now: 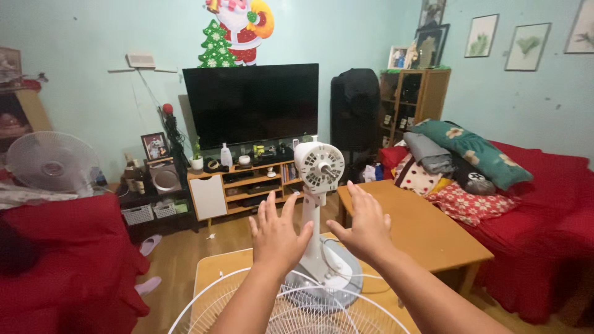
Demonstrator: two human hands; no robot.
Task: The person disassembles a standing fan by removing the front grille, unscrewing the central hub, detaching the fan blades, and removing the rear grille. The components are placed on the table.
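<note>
Brightness: you work in even, moderately bright indoor light.
Source: overhead, out of frame.
Shadows: soft, faint, darkest under the low table (433, 238) at 4 o'clock.
Glare: slight sheen on the television (250, 105) at 12 o'clock.
Focus: sharp at centre; your hands slightly soft.
Distortion: wide-angle stretch, walls bending at 3 and 9 o'clock.

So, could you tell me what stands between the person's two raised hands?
In the head view, the white fan stand rises between the left hand and the right hand, its motor head above their fingertips.
</note>
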